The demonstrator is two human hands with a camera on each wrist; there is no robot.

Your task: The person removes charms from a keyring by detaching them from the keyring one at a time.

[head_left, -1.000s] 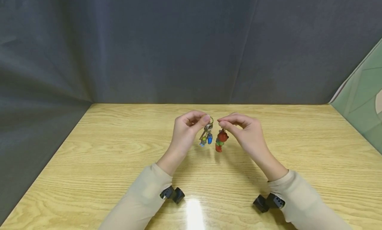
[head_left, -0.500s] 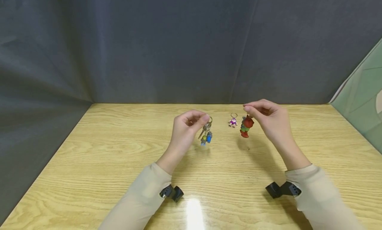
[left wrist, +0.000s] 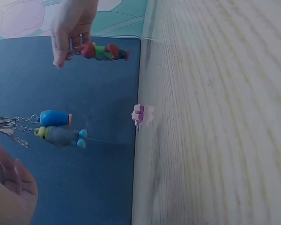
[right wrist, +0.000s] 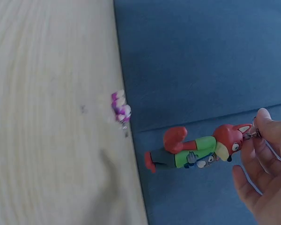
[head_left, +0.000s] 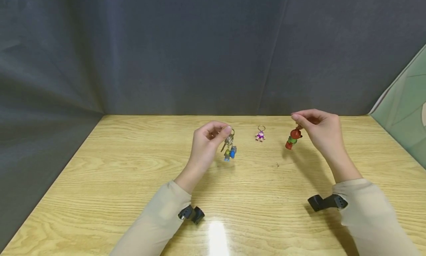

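Observation:
My left hand [head_left: 213,136] pinches a key ring [head_left: 230,132] above the middle of the wooden table [head_left: 133,167]. From the ring hang keys and two small blue figures [head_left: 230,153], seen also in the left wrist view as blue figures [left wrist: 58,129]. My right hand [head_left: 316,128] pinches the ring of a red fox figure [head_left: 293,137] in a green shirt, which dangles over the table's far right. The right wrist view shows the fox figure [right wrist: 196,150] hanging below my fingertips [right wrist: 262,131]. A small purple and white figure [head_left: 260,135] with its own ring lies on the table between my hands.
A dark grey cloth backdrop [head_left: 213,53] closes off the table at the back and left. A pale green panel [head_left: 402,112] stands at the right. Black wrist cameras [head_left: 191,214] sit under both sleeves.
My right hand has carried the red fox figure away from the key ring, to the right and back. This uncovered the purple figure on the table. The left hand has stayed put.

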